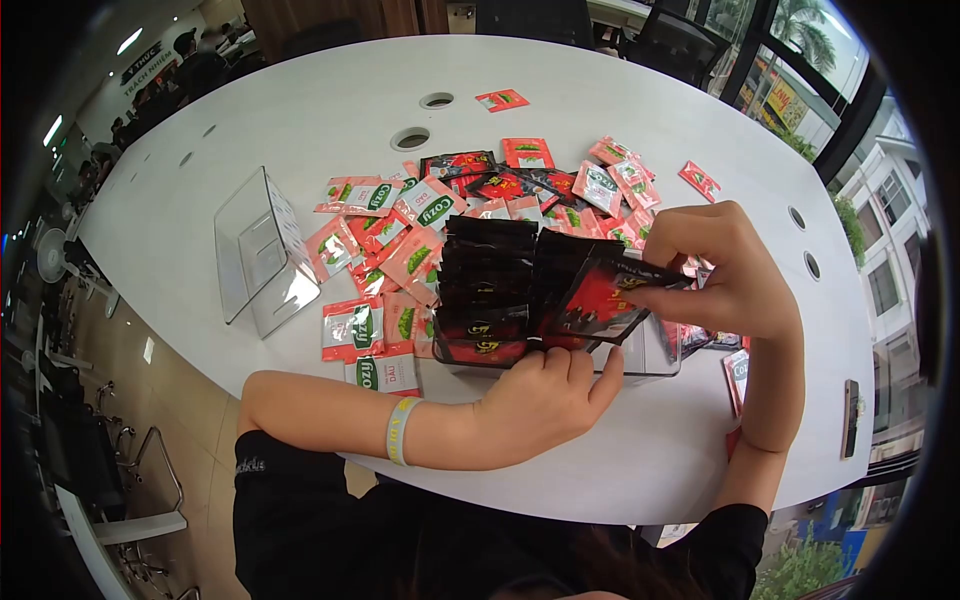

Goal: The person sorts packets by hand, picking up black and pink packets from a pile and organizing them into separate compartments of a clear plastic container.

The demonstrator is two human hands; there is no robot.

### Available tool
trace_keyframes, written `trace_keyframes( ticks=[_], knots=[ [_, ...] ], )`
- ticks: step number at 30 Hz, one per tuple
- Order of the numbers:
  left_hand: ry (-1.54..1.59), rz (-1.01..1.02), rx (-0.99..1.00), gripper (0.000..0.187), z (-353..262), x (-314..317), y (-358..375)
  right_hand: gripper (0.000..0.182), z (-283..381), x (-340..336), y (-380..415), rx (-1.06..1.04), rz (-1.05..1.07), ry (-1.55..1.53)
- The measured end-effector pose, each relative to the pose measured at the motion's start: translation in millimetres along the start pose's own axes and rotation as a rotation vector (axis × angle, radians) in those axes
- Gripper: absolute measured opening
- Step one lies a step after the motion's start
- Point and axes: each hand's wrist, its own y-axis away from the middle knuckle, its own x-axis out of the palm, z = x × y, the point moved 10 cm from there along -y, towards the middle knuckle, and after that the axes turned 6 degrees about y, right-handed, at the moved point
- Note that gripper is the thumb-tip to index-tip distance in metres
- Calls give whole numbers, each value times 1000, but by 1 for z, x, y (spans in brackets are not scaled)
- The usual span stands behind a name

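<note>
A clear plastic box [660, 362] stands at the near side of the table, packed with two rows of upright black sachets [487, 275]. My right hand [725, 270] pinches the top corner of a black-and-red sachet [598, 297] between thumb and fingers, at the right end of the box. My left hand [545, 400] is at the box's near wall, its fingers bent against the wall and the lower edges of the sachets. Part of its grip is hidden. Behind and left of the box lie loose pink-and-white Cozy sachets [432, 205] in a heap.
A second clear plastic box [262, 250] stands tilted-looking at the left. More black-and-red sachets [460, 165] lie in the heap's far part. Single sachets [502, 100] lie farther off. A phone-like dark object [850, 420] rests near the right edge. Round holes [410, 140] pierce the tabletop.
</note>
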Motion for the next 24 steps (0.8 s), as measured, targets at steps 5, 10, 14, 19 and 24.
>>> trace_keyframes(
  ticks=[5,10,14,19,24],
  knots=[
    [3,-81,47,43,-6,-16,1,26,14,29,1,-73,142,110],
    [-22,-74,20,41,-5,-15,2,25,20,41,3,-78,146,232],
    [7,-100,33,39,-5,-17,1,30,20,51,3,-44,160,350],
    [2,-126,13,27,-2,-11,-1,31,34,55,5,-111,127,509],
    [-14,-123,-9,19,-1,-10,-3,29,40,58,6,-146,116,660]
  ],
)
